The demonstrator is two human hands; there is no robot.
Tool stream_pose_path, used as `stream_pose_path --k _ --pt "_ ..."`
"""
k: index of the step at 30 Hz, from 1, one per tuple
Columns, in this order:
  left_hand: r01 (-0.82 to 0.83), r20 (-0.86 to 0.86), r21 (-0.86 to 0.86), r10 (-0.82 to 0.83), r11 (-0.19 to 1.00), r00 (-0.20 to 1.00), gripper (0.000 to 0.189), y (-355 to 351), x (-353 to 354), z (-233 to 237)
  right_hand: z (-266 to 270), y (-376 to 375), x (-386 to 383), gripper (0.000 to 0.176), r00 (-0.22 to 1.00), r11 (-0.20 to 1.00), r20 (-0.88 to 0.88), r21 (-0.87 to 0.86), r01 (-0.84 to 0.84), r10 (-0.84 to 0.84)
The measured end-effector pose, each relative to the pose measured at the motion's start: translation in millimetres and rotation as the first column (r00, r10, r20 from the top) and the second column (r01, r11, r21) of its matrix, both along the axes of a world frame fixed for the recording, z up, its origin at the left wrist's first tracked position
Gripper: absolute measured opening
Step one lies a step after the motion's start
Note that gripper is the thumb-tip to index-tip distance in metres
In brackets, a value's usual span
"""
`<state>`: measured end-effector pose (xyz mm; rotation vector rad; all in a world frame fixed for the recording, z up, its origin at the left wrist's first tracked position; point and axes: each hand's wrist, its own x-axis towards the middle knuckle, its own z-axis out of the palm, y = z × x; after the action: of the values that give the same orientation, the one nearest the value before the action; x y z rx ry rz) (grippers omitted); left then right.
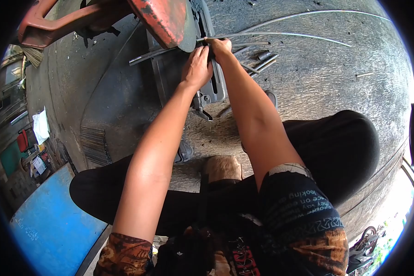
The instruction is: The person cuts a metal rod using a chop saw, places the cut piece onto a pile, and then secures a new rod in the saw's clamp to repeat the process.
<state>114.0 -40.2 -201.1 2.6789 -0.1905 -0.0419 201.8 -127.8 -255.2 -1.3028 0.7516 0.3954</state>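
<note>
R hand: fingers curled, pinching rod right beside the disc. L hand: fingers tog., laid over the saw base just below disc; can't tell what's under the palm. Rod runs R from the hands, thin & slightly bowed, over the floor. Red guard sits above, worn paint. Metal crank at near end of base. Short pcs on floor, R of base. Blue panel well apart, lower L.

Both hands at red cut-off saw, gripping metal rod.
</note>
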Motion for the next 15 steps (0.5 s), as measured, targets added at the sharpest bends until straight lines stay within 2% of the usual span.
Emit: stream_pose_path --k 3,6,8,9,11,12,14,15 --pt "-0.004 -0.008 0.004 0.004 1.0 1.0 0.053 0 1 -2 0 0 1 0.051 1.0 1.0 0.0 -0.006 -0.001 0.001" --pt "0.0 -0.009 0.001 0.0 1.0 1.0 0.053 -1 1 0 -5 -1 2 0.056 0.997 0.995 -0.004 -0.064 -0.075 0.075" --pt "0.001 -0.012 0.0 -0.001 1.0 1.0 0.053 0 1 1 -18 3 5 0.057 0.997 0.995 0.022 0.057 -0.077 0.076" --pt "-0.001 -0.008 -0.003 0.001 1.0 1.0 0.053 -1 1 2 -25 3 5 0.057 0.997 0.995 0.022 0.056 -0.078 0.077" --pt "-0.004 -0.003 -0.006 0.004 1.0 1.0 0.052 -1 1 2 -14 2 4 0.061 0.997 0.997 -0.046 -0.048 -0.06 0.058" --pt "-0.005 -0.01 -0.006 0.005 1.0 1.0 0.052 -1 1 3 -14 5 5 0.061 0.997 0.997 -0.046 -0.047 -0.06 0.058" --pt "-0.004 -0.018 -0.005 0.004 1.0 1.0 0.052 -1 0 1 -25 10 7 0.058 0.981 0.978 -0.07 0.093 0.185 -0.179" --pt "0.001 -0.01 -0.007 -0.001 1.0 1.0 0.053 0 -1 1 -31 9 8 0.058 0.981 0.978 -0.07 0.094 0.187 -0.181"
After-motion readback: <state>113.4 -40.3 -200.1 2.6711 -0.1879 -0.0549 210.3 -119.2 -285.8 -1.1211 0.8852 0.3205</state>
